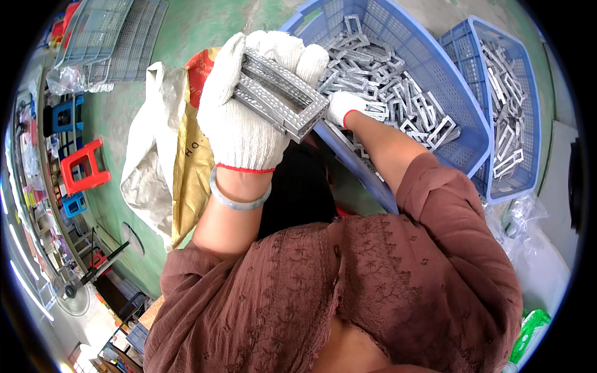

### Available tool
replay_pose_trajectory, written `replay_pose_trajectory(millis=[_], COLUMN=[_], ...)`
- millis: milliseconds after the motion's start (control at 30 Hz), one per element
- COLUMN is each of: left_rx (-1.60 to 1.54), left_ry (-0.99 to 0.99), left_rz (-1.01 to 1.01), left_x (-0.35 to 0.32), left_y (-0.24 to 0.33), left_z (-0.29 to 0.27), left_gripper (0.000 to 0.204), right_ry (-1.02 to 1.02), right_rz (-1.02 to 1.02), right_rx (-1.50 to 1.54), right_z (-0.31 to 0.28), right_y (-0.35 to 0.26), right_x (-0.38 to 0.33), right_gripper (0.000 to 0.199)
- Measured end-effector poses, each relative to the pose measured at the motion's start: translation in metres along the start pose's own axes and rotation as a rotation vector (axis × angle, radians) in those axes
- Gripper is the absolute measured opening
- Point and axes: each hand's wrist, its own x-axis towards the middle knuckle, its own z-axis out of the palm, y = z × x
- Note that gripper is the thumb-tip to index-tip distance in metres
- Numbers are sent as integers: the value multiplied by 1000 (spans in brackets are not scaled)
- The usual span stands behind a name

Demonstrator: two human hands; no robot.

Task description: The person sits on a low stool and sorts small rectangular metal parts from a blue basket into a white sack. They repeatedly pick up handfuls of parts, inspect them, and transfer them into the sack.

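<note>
My left hand (245, 118), in a white knit glove with a red cuff, grips a small stack of grey metal rectangular frames (280, 93). The fingers and thumb wrap round the stack, which is raised in front of me and tilted. My right hand (346, 108), gloved the same way, reaches low into a blue plastic crate (429, 43). It rests against a heap of loose metal frames (373, 74) near the crate's near left side. Its fingers are mostly hidden, so whether it holds a frame does not show.
A second blue crate (532, 118) with more frames stands to the right. Left of my left hand lie a white sack (155, 155) and a yellow sack (189, 180). A red stool (85, 166) and stacked grey baskets (118, 43) are farther left on the green floor.
</note>
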Motion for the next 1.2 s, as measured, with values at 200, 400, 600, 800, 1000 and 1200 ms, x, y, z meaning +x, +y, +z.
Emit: replay_pose_trajectory(millis=[200,400,600,800,1000,1200], left_rx=[-38,-79,83,-41,64,296], left_ry=[55,-14,94,61,-48,-224], left_rz=[-30,-43,38,-89,-208,-399], left_x=[-2,-1,-4,-5,-2,-30], left_y=[3,3,2,-4,-15,-54], left_z=[-6,-11,-7,-13,-16,16], left_gripper=[21,19,17,15,12,26], right_ry=[14,88,15,359,247,384], right_rz=[-60,-109,-167,-473,-587,-631], right_rx=[-19,12,613,667,1315,1253], right_z=[-21,-7,-18,-99,-151,-145], right_y=[5,20,25,68,89,85], right_x=[-8,3,-6,-102,-236,-319], right_gripper=[46,45,40,29,16,14])
